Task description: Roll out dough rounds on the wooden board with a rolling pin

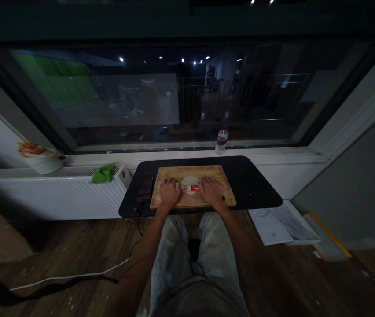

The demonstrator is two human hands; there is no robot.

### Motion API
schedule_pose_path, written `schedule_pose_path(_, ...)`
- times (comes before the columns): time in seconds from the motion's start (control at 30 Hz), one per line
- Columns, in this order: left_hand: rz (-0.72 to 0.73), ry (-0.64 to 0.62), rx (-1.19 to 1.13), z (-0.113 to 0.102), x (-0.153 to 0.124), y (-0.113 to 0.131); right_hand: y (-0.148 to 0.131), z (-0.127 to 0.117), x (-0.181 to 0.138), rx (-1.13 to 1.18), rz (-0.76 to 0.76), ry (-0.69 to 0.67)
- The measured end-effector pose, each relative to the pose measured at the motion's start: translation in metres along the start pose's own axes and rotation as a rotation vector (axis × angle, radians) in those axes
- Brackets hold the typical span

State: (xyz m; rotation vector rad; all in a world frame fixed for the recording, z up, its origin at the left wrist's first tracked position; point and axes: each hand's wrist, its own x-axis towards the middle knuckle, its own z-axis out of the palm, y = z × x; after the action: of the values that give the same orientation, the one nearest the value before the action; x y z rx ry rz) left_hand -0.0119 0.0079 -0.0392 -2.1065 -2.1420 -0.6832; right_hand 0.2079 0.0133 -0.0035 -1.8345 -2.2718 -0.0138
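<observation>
Fingers (pixel 172 181) of the left hand (pixel 170 192) are bending downward and lying close together; fingers of the right hand (pixel 211 190) are arching over likewise, perhaps fanned a little more. Both palms are facing down. Whether either hand is gripping or only pressing, I cannot tell: the undersides are not showing.

Between the hands, a red-and-white cylinder (pixel 192 188), probably a wrapped rod, is lying across a pale round disc (pixel 190 180). Its long axis is running left to right, roughly square to the forearms. It is sitting inward of both hands: to the right of the left fingers, to the left of the right fingers. Its ends are meeting or passing under the hands; true length is hiding there. Neither hand is clearly standing nearer. Right fingertips are reaching the disc's right edge.

Disc and cylinder are resting near the middle of a wooden board (pixel 170 171), which is lying on a black table (pixel 256 187). Left of the board, a dark flat object (pixel 145 187) is lying. Beyond the table, a bottle (pixel 221 140) is standing upright on the windowsill (pixel 187 154).
</observation>
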Motion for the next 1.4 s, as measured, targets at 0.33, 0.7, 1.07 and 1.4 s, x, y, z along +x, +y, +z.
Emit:
schedule_pose_path(0.33, 0.011, -0.007, 0.039, 0.002, -0.002, -0.001, 0.000, 0.001, -0.001, 0.012, 0.002, 0.024)
schedule_pose_path(0.7, -0.067, 0.033, 0.033, 0.006, 0.011, 0.002, 0.001, -0.001, 0.015, -0.003, -0.009, 0.035)
schedule_pose_path(1.07, -0.157, -0.025, 0.051, 0.000, 0.029, 0.011, 0.002, 0.002, 0.039, -0.015, 0.070, 0.010)
schedule_pose_path(1.4, -0.150, -0.147, 0.128, -0.012, 0.022, 0.017, 0.026, -0.020, 0.030, -0.155, -0.100, -0.183)
